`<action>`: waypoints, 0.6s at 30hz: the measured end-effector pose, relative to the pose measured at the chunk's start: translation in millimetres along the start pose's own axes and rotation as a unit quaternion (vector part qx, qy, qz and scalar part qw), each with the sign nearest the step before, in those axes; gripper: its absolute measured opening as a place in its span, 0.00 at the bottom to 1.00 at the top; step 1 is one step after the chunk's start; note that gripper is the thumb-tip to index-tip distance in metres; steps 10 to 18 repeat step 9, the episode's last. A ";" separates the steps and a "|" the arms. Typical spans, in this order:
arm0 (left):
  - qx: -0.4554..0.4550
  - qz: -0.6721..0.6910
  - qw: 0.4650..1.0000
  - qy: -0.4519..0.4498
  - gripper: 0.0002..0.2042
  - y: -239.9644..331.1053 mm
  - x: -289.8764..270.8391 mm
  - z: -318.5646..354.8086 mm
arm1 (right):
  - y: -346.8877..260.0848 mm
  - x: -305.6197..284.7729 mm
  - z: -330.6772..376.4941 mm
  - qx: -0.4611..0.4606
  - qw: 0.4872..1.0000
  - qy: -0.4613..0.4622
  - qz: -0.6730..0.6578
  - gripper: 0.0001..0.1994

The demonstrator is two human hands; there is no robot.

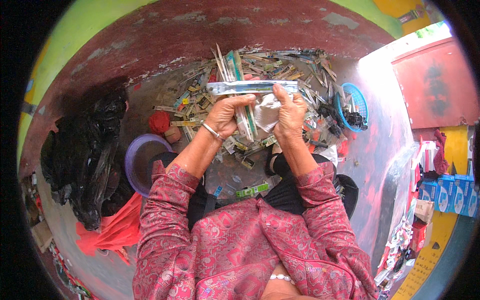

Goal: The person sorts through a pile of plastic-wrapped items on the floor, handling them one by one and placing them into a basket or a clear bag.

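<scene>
My left hand (225,117) is closed around an upright bundle of long, thin, flat packets (232,65), white with some green. My right hand (291,114) pinches one end of a long, flat silvery packet (250,87) under its thumb. That packet lies crosswise over the bundle, touching it near my left thumb. A bunched white cloth (267,111) sits against my right palm, between the two hands; whether it is a glove I cannot tell. Below my hands spreads a heap of similar narrow packets (295,59) on the floor.
To the left stand a purple basin (131,162) and black plastic bags (85,155), with a red plastic sheet (117,225) nearer. A blue basket (361,97) holds packets at the right. Blue boxes (445,192) are stacked far right. A wall (165,47) rises behind the heap.
</scene>
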State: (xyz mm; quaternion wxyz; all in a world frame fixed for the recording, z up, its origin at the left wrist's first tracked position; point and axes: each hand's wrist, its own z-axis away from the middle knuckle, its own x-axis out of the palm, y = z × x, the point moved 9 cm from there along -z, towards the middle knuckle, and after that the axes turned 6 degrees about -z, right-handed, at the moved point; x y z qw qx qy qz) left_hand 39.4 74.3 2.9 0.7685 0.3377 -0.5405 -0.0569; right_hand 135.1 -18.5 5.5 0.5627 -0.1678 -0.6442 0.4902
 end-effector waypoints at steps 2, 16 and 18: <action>0.000 0.013 1.000 0.016 0.19 -0.5 -2.6 1.7 | 10.2 5.2 8.5 0.026 0.999 -0.004 0.021 0.05; -0.027 -0.009 0.986 0.162 0.11 4.3 -69.3 -8.8 | 18.2 -7.3 4.4 0.161 0.970 -0.090 0.158 0.09; -0.027 -0.009 0.986 0.162 0.11 4.3 -69.3 -8.8 | 18.2 -7.3 4.4 0.161 0.970 -0.090 0.158 0.09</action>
